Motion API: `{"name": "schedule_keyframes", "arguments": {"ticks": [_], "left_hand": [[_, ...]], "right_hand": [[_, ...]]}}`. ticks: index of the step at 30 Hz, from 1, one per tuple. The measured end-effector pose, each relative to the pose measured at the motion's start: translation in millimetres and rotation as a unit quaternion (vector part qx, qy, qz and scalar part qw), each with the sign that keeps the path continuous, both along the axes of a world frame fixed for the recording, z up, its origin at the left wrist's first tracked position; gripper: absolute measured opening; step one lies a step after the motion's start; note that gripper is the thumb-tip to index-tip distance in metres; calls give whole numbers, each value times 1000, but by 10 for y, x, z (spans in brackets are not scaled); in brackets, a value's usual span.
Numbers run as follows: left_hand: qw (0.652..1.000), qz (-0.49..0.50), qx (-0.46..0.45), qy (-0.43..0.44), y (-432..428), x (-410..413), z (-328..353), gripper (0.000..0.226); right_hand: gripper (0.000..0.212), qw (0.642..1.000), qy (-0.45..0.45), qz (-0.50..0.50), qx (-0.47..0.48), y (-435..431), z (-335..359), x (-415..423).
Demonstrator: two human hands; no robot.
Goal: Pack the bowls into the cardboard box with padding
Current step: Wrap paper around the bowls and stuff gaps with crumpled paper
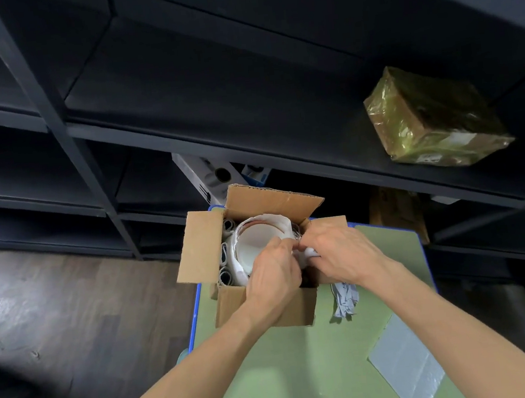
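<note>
An open cardboard box [201, 247] stands on a green table top [283, 375] with its flaps spread. Inside it a white bowl [254, 240] sits wrapped in white paper padding [276, 221], and rolled paper [227, 275] lines the left wall. My left hand [273, 278] reaches over the box's near side with fingers curled at the bowl's right edge. My right hand [341, 252] comes in over the right flap and pinches a crumpled wad of white paper [309, 254] between the bowl and the box wall. The fingertips of both hands meet there.
A crumpled grey-white sheet of paper [346, 300] lies on the table right of the box. A grey patch of tape [407, 358] marks the table. Dark metal shelves rise behind, holding a plastic-wrapped parcel [434, 119] and a white carton [203, 175]. Wooden floor lies to the left.
</note>
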State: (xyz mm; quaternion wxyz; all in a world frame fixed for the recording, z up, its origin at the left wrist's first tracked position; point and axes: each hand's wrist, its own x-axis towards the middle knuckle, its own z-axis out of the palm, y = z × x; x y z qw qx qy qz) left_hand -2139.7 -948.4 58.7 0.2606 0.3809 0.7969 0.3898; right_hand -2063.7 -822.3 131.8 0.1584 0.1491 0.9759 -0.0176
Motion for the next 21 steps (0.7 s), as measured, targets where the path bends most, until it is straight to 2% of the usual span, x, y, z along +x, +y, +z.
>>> {"name": "schedule_keyframes", "arguments": {"ticks": [4,7,10,21], "left_hand": [[1000,6,-3,-6,1,-5,2,28],[1000,13,9,-17,-14,-2,6,30],[1000,12,7,-18,-20,-9,4,35],[999,13,5,-38,-23,-20,36,32]], "right_hand": [[15,1000,0,-1,15,-36,-147,4],[23,999,33,-7,-7,-35,-75,109],[19,995,87,-32,-34,-60,41,190],[16,993,110,-40,4,-148,-282,141]]}}
